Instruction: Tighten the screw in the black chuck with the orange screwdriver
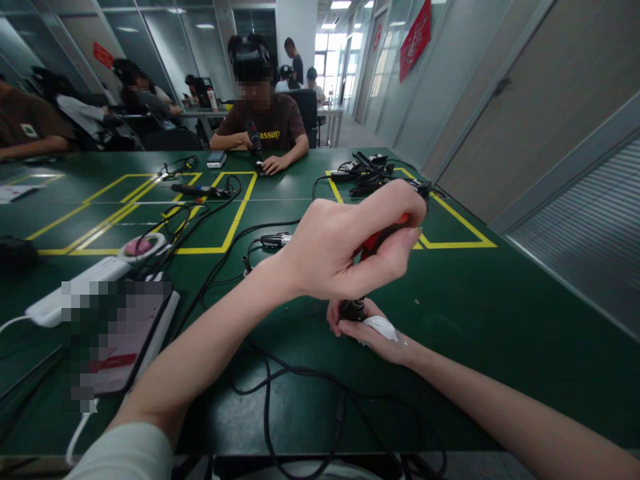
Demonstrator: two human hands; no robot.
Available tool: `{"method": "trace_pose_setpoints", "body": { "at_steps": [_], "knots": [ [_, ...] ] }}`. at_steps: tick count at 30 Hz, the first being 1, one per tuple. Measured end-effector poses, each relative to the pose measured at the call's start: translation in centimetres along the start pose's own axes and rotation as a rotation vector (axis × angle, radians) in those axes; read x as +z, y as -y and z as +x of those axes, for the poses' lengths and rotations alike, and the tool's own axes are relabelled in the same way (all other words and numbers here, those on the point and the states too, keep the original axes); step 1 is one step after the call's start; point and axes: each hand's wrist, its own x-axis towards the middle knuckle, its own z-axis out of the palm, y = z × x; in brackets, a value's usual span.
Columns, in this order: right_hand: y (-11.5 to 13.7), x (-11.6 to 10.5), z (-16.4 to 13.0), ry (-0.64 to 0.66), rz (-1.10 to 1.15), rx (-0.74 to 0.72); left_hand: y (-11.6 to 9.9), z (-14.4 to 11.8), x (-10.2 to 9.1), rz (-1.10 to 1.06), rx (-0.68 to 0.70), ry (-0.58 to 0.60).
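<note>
In the head view my left hand (pixel 350 243) is raised over the table, its fingers wrapped round a red-and-black tool handle (pixel 373 241). Most of that tool is covered by my hand, so its exact kind is hidden. Directly below, my right hand (pixel 370 330) rests low over the tabletop. Its fingers close round a small dark cylindrical part (pixel 353 310) with a metallic upper end. A white, crumpled, tissue-like piece (pixel 383 327) lies against the thumb side of my right hand. Whether the tool touches the dark part cannot be seen.
Black cables (pixel 295 370) loop across the green table (pixel 480 320). At left lie a phone (pixel 133 340), a white power strip (pixel 80 290) and a tape roll (pixel 143 247). A pile of black tools (pixel 367 170) sits beyond my hands. Opposite, a person (pixel 273 123) holds a black tool.
</note>
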Motion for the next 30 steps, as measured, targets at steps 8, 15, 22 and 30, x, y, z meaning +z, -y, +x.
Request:
{"method": "trace_pose_setpoints", "body": {
  "at_steps": [8,15,22,30],
  "knots": [
    [0.09,0.02,-0.06,0.005,0.012,0.002,-0.19,0.14,0.08,-0.076,-0.013,-0.014],
    [-0.66,0.05,-0.04,-0.014,0.054,0.006,-0.02,0.07,0.47,-0.129,-0.024,-0.11],
    [-0.42,0.05,-0.08,-0.009,0.051,0.02,-0.06,0.08,0.28,-0.069,-0.019,-0.108],
    [-0.16,-0.29,-0.36,0.002,0.016,0.033,-0.19,-0.03,0.01,-0.24,-0.012,-0.014]
  ]
}}
